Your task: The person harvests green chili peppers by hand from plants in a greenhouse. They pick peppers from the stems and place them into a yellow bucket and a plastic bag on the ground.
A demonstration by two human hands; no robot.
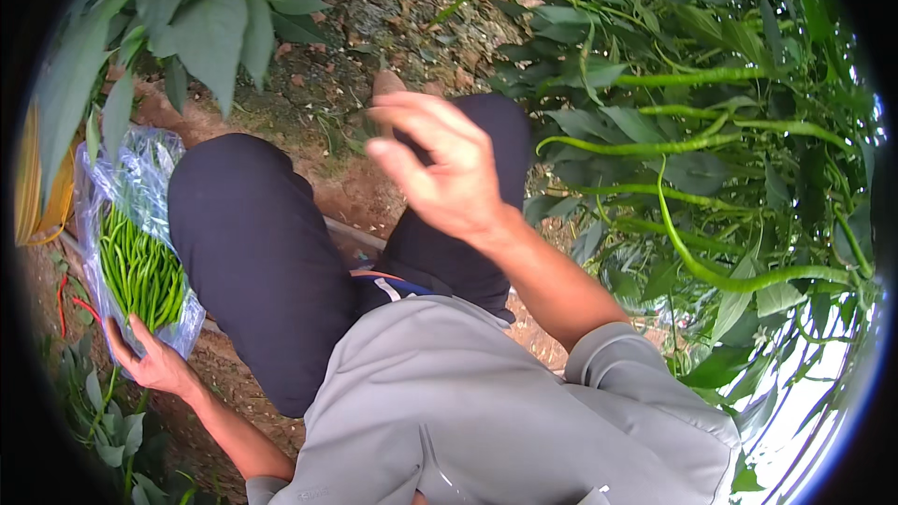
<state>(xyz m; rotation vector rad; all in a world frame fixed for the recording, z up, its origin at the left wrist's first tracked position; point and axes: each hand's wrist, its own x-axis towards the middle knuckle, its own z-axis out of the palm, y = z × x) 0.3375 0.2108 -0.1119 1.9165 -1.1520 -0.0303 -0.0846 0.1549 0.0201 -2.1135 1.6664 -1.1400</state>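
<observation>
A clear plastic bag (137,161) filled with long green chili peppers (140,270) lies on the ground at the left, beside my bent knee. My left hand (151,361) is at the bag's near end, its fingers apart and touching the peppers or the bag edge; whether it grips anything is unclear. Over my other thigh, my right hand (438,161) is raised with fingers spread and nothing visible in it. Long green peppers (744,284) hang from the leafy pepper plants (701,175) to the right of that hand.
Large pepper leaves (210,35) overhang the upper left. A yellow container (45,182), partly cut off, stands at the far left edge. Red peppers (84,308) lie on soil near the bag. More leafy plants (105,428) grow at the lower left. Bare soil (351,189) shows between my knees.
</observation>
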